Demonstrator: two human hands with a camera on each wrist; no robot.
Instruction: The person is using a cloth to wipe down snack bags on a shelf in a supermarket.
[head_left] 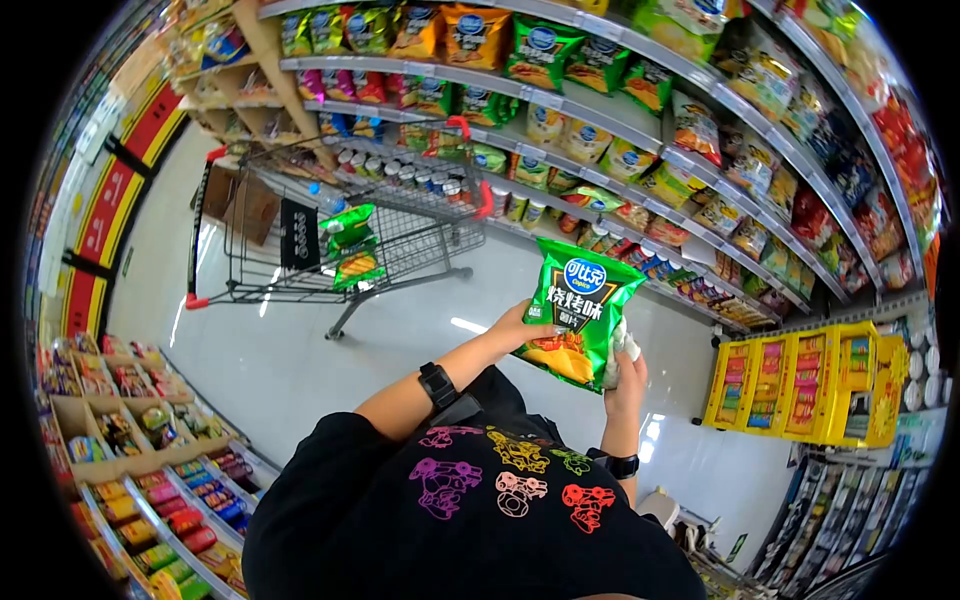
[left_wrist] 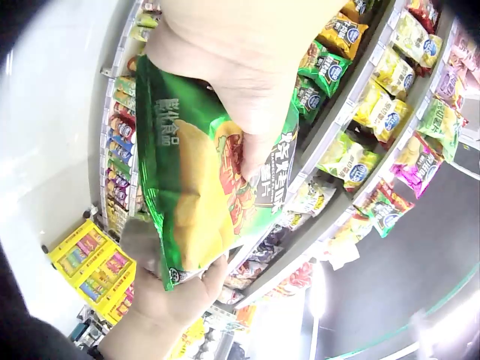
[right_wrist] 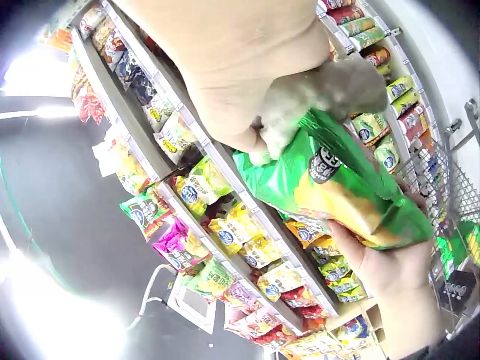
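Note:
In the head view a green bag of potato chips (head_left: 583, 312) is held upright in front of the chest, its printed front with yellow chips facing up. The left hand (head_left: 512, 328) grips its left side, thumb across the front, as the left wrist view also shows on the bag (left_wrist: 195, 180). On the opposite side the right hand (head_left: 627, 380) holds the bag's edge. A crumpled whitish-grey soft thing (right_wrist: 330, 94) lies between the right hand (right_wrist: 247, 82) and the bag; its kind cannot be told.
A wire shopping cart (head_left: 415, 205) stands ahead on the left, holding green snack bags (head_left: 350, 232) and a water bottle (head_left: 328, 198). Snack shelves (head_left: 600, 110) curve along the far side. A yellow display rack (head_left: 800, 385) stands at the right, low bins (head_left: 150, 420) at the left.

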